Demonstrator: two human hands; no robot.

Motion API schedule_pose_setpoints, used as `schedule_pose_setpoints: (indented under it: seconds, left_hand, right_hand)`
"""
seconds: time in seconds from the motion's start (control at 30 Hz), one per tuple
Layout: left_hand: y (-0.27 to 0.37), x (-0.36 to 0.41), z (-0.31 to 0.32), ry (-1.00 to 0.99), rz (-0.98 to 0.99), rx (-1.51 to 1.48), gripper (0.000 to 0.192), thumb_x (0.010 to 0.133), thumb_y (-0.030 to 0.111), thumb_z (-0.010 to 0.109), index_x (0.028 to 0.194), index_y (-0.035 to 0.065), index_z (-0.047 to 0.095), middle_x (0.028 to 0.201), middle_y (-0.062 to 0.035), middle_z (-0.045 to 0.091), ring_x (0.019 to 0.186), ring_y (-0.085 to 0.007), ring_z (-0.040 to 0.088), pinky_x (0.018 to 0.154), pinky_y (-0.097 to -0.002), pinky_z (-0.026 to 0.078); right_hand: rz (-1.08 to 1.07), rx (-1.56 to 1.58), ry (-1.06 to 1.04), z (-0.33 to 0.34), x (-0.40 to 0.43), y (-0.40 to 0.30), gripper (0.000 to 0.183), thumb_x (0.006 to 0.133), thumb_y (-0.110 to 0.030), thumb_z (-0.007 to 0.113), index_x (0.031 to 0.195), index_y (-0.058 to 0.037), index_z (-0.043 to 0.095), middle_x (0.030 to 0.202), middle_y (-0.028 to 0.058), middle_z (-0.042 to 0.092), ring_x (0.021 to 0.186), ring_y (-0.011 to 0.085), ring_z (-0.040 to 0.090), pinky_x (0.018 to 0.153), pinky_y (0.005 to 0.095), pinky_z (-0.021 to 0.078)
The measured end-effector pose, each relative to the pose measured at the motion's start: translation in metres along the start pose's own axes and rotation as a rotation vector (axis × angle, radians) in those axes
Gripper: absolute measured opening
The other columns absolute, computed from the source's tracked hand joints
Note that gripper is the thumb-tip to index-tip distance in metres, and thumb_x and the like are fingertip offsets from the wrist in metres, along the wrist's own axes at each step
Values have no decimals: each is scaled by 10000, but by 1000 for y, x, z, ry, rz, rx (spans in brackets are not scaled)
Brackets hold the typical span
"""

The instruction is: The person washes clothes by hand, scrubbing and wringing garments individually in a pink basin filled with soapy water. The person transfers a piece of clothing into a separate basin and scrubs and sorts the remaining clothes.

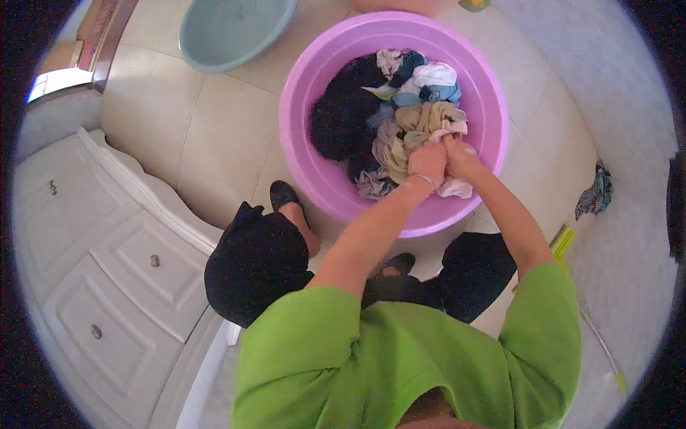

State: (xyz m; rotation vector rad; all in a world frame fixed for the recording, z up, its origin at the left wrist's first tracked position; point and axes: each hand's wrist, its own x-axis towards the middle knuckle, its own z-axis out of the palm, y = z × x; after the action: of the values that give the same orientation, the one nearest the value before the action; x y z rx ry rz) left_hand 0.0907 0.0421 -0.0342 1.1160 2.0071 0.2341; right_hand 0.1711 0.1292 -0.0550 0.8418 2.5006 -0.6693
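A round pink plastic tub (300, 177) stands on the floor before me, with wet-looking clothes inside. My left hand (429, 161) and my right hand (460, 154) are close together at its right side. Both grip a pale pink cloth (455, 187), part of which shows above the hands and part below. Around them lie beige clothes (429, 115). A dark, bulky garment (343, 112) fills the left half of the tub. Toward the back are a white cloth (435, 75) and a blue cloth (442, 95). My fingertips are mostly hidden.
A grey-green plastic basin (236, 37) sits on the tiled floor (155, 112) at the upper left. White drawers (118, 300) stand to my left. At right, a striped cloth (596, 190) lies near the wall, and a green-ended pole (597, 335) is beside me.
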Motion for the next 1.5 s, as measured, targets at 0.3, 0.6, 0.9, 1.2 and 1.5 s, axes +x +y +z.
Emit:
schedule_pose_setpoints:
  seconds: [0.3,0.6,0.9,1.2,1.5]
  left_hand:
    - [2,-16,1,183,114,-42,280,722,128,503,977,24,455,992,-138,484,879,-250,522,708,-355,456]
    - [-13,-73,18,514,547,-314,501,782,364,426,1218,133,342,1269,-175,232,1141,-361,266,943,-443,205]
    - [-65,-46,17,809,-35,-1363,282,678,156,564,935,53,515,869,-97,530,777,-229,515,699,-356,419]
    - [-77,-30,-50,105,264,-2581,785,627,714,399,1107,94,445,1030,-94,505,1039,-264,428,917,-410,301]
    - [-99,-23,11,59,394,-2323,158,733,169,486,814,56,562,764,-100,581,708,-205,571,673,-323,471]
  right_hand:
    - [-11,-394,-236,-62,12,-35,574,587,-196,649,1056,14,392,903,203,533,833,340,529,709,414,430]
    - [-133,3,33,-7,79,-203,753,593,-465,645,1189,-117,343,1166,254,349,1068,375,377,885,420,335]
    - [-344,725,431,-104,12,-158,229,708,-134,613,896,-24,540,810,28,540,776,110,509,691,234,406]
    - [-478,478,246,-117,-69,-158,442,596,118,439,1003,-46,500,1054,105,504,1051,214,444,918,312,319]
    - [-349,114,472,-10,-77,-190,181,590,-154,522,751,-90,571,661,92,534,655,267,508,577,359,385]
